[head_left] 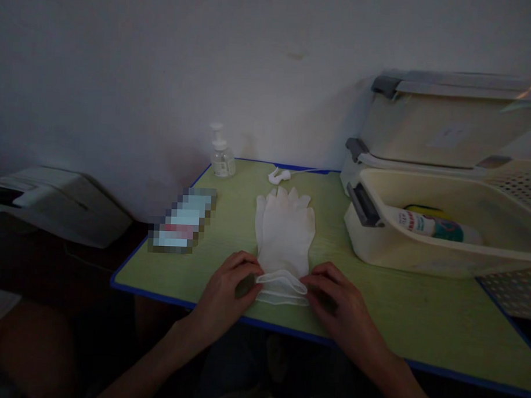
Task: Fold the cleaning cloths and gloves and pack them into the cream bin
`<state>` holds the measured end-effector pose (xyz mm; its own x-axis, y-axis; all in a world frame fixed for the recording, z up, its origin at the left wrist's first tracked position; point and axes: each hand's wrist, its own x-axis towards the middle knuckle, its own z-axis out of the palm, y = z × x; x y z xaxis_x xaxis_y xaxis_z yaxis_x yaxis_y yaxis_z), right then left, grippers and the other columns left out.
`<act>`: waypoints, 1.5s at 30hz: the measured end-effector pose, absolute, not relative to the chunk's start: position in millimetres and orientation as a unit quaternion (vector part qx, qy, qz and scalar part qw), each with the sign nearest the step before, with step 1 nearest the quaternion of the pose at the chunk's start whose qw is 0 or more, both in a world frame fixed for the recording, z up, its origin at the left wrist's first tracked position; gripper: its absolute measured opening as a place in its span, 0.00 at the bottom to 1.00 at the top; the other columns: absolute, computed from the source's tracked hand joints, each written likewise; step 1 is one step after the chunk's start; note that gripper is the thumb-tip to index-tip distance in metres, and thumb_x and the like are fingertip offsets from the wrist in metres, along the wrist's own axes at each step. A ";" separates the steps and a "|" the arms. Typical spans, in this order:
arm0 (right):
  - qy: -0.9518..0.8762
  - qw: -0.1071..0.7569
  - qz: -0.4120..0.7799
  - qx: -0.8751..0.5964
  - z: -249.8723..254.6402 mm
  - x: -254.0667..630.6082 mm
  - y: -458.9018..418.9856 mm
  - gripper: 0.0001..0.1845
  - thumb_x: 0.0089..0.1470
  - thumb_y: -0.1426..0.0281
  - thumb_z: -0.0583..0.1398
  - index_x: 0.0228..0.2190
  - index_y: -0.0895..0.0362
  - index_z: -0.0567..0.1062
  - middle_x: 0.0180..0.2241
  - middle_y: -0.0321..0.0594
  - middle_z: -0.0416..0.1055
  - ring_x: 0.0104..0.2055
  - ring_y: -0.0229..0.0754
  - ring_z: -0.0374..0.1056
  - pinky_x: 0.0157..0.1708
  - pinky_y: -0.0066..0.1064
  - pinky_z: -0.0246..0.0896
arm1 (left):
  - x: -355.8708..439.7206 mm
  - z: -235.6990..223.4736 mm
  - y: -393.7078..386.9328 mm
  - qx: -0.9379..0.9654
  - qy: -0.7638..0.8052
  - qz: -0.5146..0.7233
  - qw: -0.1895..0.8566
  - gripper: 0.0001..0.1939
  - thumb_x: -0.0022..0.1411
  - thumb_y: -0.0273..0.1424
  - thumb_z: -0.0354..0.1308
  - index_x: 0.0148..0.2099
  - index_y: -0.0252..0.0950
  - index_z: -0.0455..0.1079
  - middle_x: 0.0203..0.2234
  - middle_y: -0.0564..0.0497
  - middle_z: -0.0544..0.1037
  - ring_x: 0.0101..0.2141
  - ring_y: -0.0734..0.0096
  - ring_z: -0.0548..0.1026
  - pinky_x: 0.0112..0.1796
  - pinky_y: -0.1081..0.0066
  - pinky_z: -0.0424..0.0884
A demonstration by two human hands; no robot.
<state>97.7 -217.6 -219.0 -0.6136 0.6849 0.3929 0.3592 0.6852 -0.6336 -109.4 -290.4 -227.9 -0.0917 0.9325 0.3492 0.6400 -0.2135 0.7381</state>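
A pair of white gloves (286, 234) lies stacked flat, fingers pointing away from me, near the front of the green table. The upper glove's cuff is lifted a little and its mouth gapes toward me; the lower cuff lies under it on the tabletop. My left hand (234, 285) pinches the left edge of the raised cuff between thumb and fingers. At the cuff's right edge, my right hand (334, 294) pinches in the same way. The inner fingertips of both hands are partly hidden by the cloth.
A pixelated flat object (184, 219) lies left on the green table (401, 308). Behind are a pump bottle (223, 157) and a small white item with a cord (279, 176). At right, a cream bin (377, 243) holds a spray can (425, 225); lidded boxes (425, 126) stand behind.
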 end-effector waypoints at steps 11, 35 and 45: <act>-0.864 0.328 0.260 -0.279 -213.3 104.6 -223.3 0.11 0.49 0.80 0.53 0.30 0.55 0.72 0.33 0.41 0.73 0.35 0.39 0.71 0.35 0.30 0.68 | -111.7 -232.6 -296.6 0.721 0.527 0.435 0.115 0.07 0.59 0.22 0.53 0.36 0.37 0.72 0.33 0.48 0.75 0.35 0.74 0.75 0.36 0.76 0.72; -0.909 0.247 0.216 -0.256 -216.7 107.3 -227.5 0.13 0.52 0.84 0.51 0.33 0.57 0.70 0.32 0.41 0.68 0.33 0.39 0.66 0.32 0.30 0.65 | -111.3 -237.5 -303.0 0.789 0.515 0.333 -0.038 0.09 0.64 0.23 0.48 0.41 0.35 0.69 0.37 0.47 0.78 0.36 0.71 0.76 0.38 0.71 0.74; -0.914 0.228 0.188 -0.277 -220.5 101.8 -229.0 0.07 0.51 0.80 0.57 0.31 0.58 0.71 0.32 0.41 0.68 0.33 0.41 0.67 0.32 0.33 0.67 | -111.7 -240.2 -304.2 0.782 0.522 0.340 -0.018 0.09 0.62 0.24 0.52 0.43 0.37 0.69 0.42 0.46 0.76 0.38 0.71 0.75 0.39 0.69 0.74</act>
